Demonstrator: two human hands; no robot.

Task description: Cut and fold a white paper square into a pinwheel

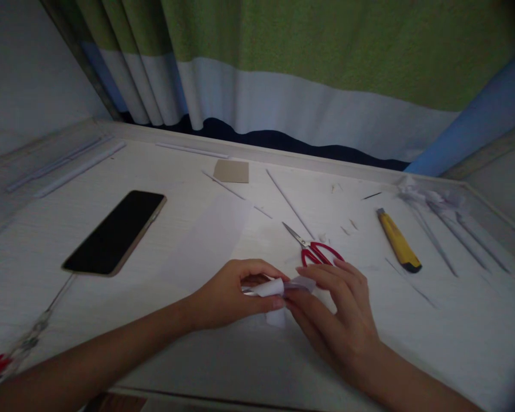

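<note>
My left hand (236,292) is closed on a small piece of folded or rolled white paper (271,288), thumb below and fingers above. From the other side my right hand (339,309) pinches the same paper between thumb and index finger, its remaining fingers loosely raised. A flap of the paper hangs down beneath the left thumb. How the paper is folded inside the left palm is hidden. Just beyond the right fingertips lie scissors (311,246) with red handles and slightly parted blades. A flat white sheet (214,229) rests on the table past my left hand.
At left lies a black phone (115,232) with a cord and charm. A yellow utility knife (398,240) lies at right, near plastic-wrapped sticks (455,229). Thin white paper rolls (289,203), a cardboard piece (232,171) and scraps are scattered toward the curtain (283,86).
</note>
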